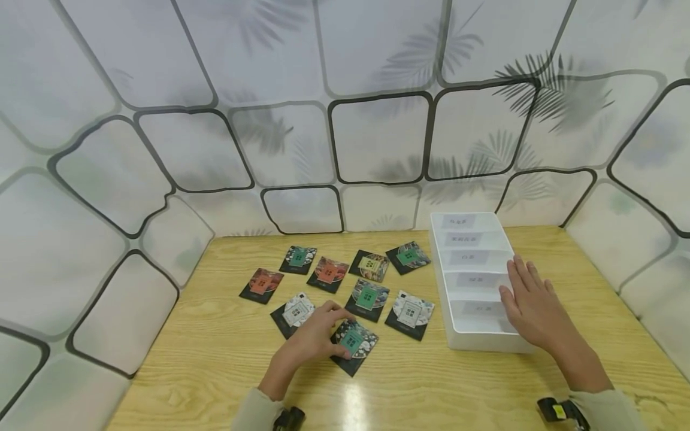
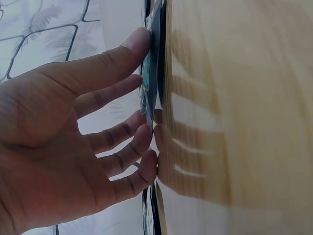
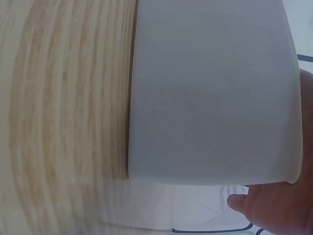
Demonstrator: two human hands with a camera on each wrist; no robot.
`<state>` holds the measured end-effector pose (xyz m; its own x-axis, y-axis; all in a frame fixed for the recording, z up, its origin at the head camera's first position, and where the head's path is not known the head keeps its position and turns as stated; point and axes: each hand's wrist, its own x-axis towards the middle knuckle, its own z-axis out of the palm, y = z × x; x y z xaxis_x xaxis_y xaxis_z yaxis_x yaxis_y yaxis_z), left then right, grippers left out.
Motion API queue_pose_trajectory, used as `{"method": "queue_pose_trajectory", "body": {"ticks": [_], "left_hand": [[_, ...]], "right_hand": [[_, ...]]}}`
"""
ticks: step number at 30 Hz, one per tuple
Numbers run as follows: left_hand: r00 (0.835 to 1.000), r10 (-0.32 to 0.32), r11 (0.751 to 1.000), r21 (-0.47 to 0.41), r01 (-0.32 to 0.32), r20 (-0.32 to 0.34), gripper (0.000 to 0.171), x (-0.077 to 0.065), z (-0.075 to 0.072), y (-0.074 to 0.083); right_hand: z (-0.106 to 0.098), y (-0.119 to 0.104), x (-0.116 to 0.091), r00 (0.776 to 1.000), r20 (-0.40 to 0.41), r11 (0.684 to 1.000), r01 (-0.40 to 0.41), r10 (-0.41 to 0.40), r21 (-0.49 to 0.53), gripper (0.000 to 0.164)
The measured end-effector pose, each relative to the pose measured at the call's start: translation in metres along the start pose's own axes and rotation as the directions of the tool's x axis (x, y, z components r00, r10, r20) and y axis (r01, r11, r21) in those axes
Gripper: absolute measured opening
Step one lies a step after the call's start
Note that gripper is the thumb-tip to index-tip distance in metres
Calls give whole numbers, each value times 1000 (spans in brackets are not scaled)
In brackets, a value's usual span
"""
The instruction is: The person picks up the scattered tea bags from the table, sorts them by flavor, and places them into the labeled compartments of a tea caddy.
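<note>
My left hand (image 1: 314, 336) is at the nearest of several square tea sachets, a dark one with a teal label (image 1: 353, 343). Thumb and fingers curve over it and pinch it at its edges; in the left wrist view the sachet (image 2: 155, 63) is seen edge-on, with the other fingertips down at the table. On the right, my right hand (image 1: 539, 308) lies flat with straight fingers on the right rim of a white divided box (image 1: 451, 323). The right wrist view shows mostly the box's smooth end wall (image 3: 215, 98), with part of the hand behind it.
Other sachets lie spread left of the box: white-labelled ones (image 1: 411, 314), green ones (image 1: 367, 297), red-orange ones (image 1: 327, 272) and a yellow one (image 1: 372, 264). Paper labels mark the box's compartments. Patterned fabric walls (image 1: 377, 137) enclose the wooden table (image 1: 205, 359) at back and sides.
</note>
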<state>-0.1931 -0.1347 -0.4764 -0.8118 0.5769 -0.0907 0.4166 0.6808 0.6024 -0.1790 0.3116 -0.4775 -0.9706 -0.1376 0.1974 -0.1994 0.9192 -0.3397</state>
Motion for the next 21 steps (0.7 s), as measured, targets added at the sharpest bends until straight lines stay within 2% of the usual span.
{"method": "queue_pose_trajectory", "body": {"ticks": [5, 11, 17, 21], "left_hand": [[1000, -8, 1000, -8, 8, 25, 49, 4, 0, 4], [997, 3, 996, -95, 4, 75, 48, 11, -2, 7], [998, 36, 992, -120, -30, 46, 46, 12, -7, -2], [997, 45, 986, -164, -34, 68, 43, 11, -7, -9]], "right_hand": [[0, -1, 0, 1000, 3, 1000, -3, 3, 8, 65], [-3, 1, -1, 1000, -10, 1000, -3, 3, 18, 64], [-1, 2, 3, 1000, -2, 1000, 3, -3, 18, 65], [0, 2, 1, 1000, 12, 1000, -3, 3, 10, 65]]}}
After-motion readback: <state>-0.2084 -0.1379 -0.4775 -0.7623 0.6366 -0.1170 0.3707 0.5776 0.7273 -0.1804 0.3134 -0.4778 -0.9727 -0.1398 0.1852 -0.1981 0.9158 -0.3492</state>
